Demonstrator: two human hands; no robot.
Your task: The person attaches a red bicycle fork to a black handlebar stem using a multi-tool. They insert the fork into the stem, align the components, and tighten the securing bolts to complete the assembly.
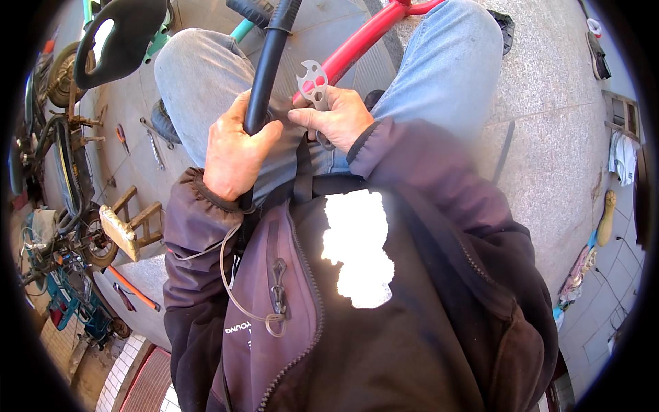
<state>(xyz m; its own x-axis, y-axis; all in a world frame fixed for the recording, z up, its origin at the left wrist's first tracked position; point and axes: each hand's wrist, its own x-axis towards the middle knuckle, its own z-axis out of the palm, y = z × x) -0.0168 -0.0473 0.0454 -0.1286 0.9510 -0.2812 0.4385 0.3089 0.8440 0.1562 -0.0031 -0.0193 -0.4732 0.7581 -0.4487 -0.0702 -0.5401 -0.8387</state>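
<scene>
Two hands: the left hand (233, 154) and the right hand (333, 117). One black tube (264, 69) and one flat metal wrench (314, 84). One wooden stool (130, 223) stands on the pavement.

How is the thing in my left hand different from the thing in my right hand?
The black rubber tube in your left hand is long, round, soft-looking and matt, and runs past the top of the picture. The flat metal multi-wrench in your right hand is short, silvery, rigid and pierced with holes. The left hand wraps around the tube; the right pinches the wrench with its fingers. Both stand roughly upright over your lap.
</scene>
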